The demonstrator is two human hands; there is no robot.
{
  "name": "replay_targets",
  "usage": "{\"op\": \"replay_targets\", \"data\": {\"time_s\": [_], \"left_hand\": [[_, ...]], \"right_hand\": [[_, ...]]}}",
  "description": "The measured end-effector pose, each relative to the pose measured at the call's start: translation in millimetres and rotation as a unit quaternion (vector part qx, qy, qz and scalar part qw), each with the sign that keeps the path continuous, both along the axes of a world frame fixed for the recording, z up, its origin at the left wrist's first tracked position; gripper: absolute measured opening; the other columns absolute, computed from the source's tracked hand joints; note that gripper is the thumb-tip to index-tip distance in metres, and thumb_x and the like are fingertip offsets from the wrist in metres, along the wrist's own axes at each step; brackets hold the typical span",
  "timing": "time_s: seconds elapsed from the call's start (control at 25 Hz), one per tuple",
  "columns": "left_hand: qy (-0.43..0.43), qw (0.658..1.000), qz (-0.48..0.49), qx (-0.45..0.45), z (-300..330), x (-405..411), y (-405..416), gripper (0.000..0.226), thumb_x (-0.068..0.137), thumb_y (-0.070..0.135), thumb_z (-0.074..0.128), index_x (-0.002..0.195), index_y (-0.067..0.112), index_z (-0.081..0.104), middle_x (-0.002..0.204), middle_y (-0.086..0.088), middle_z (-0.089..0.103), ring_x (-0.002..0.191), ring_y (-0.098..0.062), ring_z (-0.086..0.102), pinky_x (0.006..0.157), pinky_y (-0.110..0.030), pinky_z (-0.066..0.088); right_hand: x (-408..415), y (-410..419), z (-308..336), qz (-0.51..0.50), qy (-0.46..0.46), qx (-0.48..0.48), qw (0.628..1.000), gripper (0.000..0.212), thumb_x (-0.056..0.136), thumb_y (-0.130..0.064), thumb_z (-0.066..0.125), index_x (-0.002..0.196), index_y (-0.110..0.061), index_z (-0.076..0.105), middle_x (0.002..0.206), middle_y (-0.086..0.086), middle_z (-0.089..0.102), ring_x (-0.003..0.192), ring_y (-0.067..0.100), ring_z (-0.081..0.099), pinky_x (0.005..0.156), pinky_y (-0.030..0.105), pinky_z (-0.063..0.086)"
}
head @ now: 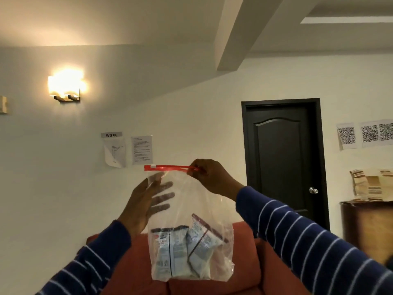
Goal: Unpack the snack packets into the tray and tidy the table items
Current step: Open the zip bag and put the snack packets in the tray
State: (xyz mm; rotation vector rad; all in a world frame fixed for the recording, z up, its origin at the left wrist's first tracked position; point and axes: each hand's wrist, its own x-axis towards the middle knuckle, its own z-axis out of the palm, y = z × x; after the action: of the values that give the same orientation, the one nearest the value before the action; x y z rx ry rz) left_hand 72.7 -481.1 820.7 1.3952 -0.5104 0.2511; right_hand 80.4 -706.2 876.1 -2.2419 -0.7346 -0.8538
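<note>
A clear plastic zip bag with a red seal strip hangs in the air in front of me. Several pale blue-and-white snack packets lie at its bottom. My right hand pinches the right end of the red strip and carries the bag. My left hand is spread flat against the bag's upper left side, its fingers seen through the plastic; its thumb touches the left edge below the seal. No tray or table is in view.
An orange-red sofa sits below the bag. A dark door stands to the right, beside a wooden cabinet with striped cushions on top. Papers and QR sheets hang on the white wall; a wall lamp glows at left.
</note>
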Motion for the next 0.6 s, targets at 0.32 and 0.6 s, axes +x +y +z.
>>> {"op": "replay_targets", "data": {"time_s": [0.32, 0.6], "left_hand": [[0.039, 0.997, 0.044, -0.046, -4, 7, -18, 0.025, 0.097, 0.032, 0.06, 0.113, 0.016, 0.071, 0.108, -0.004, 0.077, 0.091, -0.028, 0.077, 0.064, -0.034, 0.061], [0.037, 0.997, 0.028, -0.055, -9, -5, -43, 0.024, 0.099, 0.031, 0.057, 0.115, 0.019, 0.071, 0.109, -0.002, 0.077, 0.093, -0.028, 0.076, 0.077, -0.043, 0.062]], "right_hand": [[8, -3, -14, -0.053, 0.037, -0.067, 0.996, 0.017, 0.1, -0.033, 0.053, 0.112, -0.022, 0.06, 0.088, -0.004, 0.065, 0.073, 0.013, 0.062, 0.074, 0.032, 0.057], [2, 28, -12, 0.028, 0.042, -0.075, 0.996, 0.024, 0.102, -0.025, 0.051, 0.112, -0.01, 0.066, 0.101, 0.004, 0.068, 0.085, 0.015, 0.058, 0.077, 0.026, 0.041]]}}
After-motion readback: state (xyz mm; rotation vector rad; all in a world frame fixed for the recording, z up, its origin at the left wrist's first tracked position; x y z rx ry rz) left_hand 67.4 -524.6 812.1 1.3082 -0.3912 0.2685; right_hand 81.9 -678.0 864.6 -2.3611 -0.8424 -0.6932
